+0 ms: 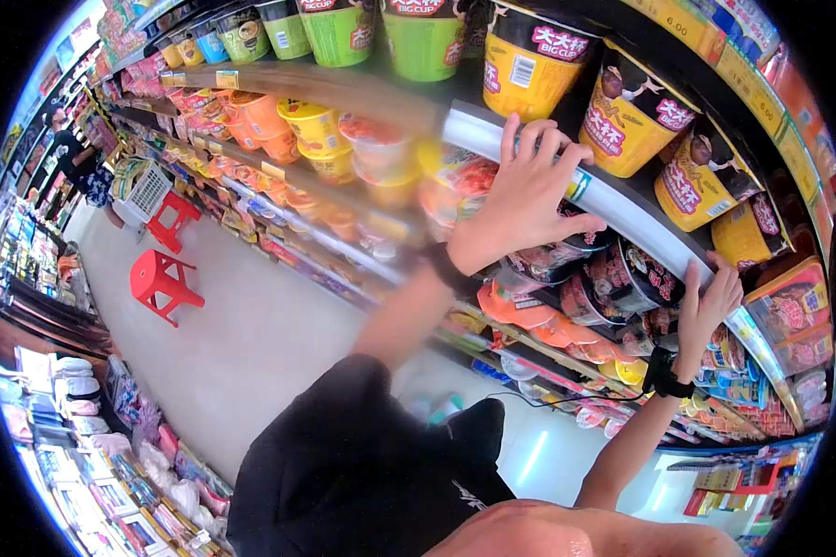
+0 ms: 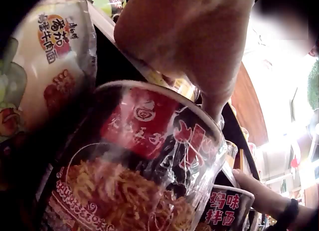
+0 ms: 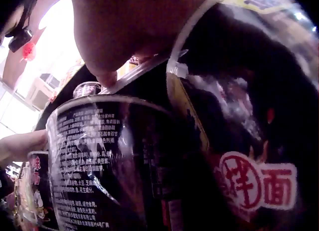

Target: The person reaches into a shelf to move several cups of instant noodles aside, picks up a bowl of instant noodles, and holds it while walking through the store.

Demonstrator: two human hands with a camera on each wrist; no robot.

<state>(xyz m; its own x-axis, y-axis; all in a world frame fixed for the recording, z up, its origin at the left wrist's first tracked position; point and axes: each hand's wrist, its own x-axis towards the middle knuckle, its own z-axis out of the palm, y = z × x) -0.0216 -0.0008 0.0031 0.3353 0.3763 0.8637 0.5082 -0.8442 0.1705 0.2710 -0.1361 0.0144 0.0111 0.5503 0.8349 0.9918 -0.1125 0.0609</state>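
Note:
A pale price-tag strip (image 1: pixel 636 218) runs along the front edge of the shelf. My left hand (image 1: pixel 525 190) grips it, fingers over its upper edge and thumb stretched towards its lower side. Farther right, my right hand (image 1: pixel 713 295) holds the same strip between thumb and fingers. Just above stand yellow big-cup noodle tubs (image 1: pixel 630 116). Black noodle bowls (image 1: pixel 627 278) sit below the strip. One black bowl (image 2: pixel 134 156) fills the left wrist view under the left hand; another black bowl (image 3: pixel 107 161) stands under the right hand.
Green noodle tubs (image 1: pixel 334 32) and orange bowls (image 1: pixel 265 125) line the shelves to the left. Red stools (image 1: pixel 163 283) stand in the aisle, with a white basket (image 1: pixel 149 190) and another person (image 1: pixel 82 158) beyond. A thin cable (image 1: pixel 567 402) runs to the right wrist.

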